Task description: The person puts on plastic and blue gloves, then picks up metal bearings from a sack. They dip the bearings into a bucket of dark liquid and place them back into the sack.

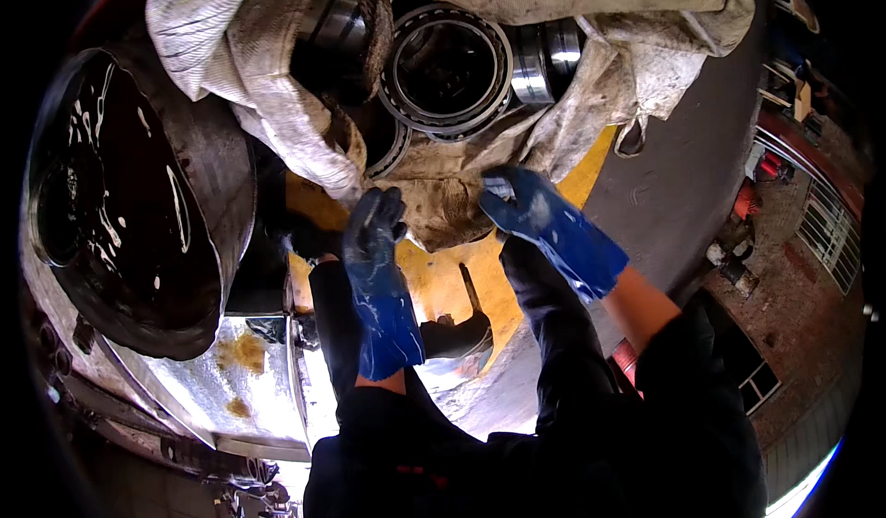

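A large, dirty off-white woven bulk bag (646, 66) gapes before me, its rim folded down. Inside it lie big steel bearings; one ring-shaped bearing (395, 79) faces up near the middle, and a shiny bearing ring (531, 64) stands at its right. My left hand (374, 232), in a blue rubber glove, is closed at the bag's near edge with curled fingers. To its right, my right hand (533, 206), gloved alike, pinches the same edge between thumb and fingers. Bag cloth sags between both hands. The fingertips are partly hidden.
At left stands a wide drum (235, 181) of dark, glossy liquid. Below it is a stained metal tray (242, 370). Yellow floor marking (443, 283) runs beneath the bag, grey floor (655, 167) to the right. Red objects (748, 199) and a barred frame (831, 232) lie farther right.
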Available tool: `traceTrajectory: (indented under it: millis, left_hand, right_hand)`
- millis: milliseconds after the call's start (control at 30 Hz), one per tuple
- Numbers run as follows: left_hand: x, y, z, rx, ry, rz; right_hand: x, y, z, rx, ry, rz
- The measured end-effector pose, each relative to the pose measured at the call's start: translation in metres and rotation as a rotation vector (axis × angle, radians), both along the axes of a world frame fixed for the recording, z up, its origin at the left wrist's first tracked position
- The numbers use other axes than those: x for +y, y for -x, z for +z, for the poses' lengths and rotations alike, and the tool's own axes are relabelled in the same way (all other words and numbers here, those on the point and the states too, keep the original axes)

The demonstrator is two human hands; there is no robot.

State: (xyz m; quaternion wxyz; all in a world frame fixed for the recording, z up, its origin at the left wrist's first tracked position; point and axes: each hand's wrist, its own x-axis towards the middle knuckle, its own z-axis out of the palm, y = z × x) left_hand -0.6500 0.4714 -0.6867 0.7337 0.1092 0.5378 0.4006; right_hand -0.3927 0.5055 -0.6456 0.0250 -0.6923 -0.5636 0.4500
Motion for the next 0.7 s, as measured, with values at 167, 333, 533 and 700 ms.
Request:
traceTrajectory:
  millis: [167,333,533,700]
  left_hand:
    - [-0.030,-0.016,-0.012,-0.142,0.261,-0.125]
    - [-0.037,-0.010,-0.012,-0.201,0.379,-0.112]
    - [-0.040,-0.012,0.000,-0.181,0.466,-0.088]
    - [-0.033,-0.011,0.007,-0.178,0.473,-0.124]
  right_hand:
    - [0.078,0.034,-0.049,-0.041,-0.179,0.170]
    - [0.130,0.086,-0.116,0.056,0.022,-0.008]
    - [0.144,0.101,-0.174,0.012,0.003,-0.068]
    - [0.145,0.099,-0.188,-0.062,0.014,0.097]
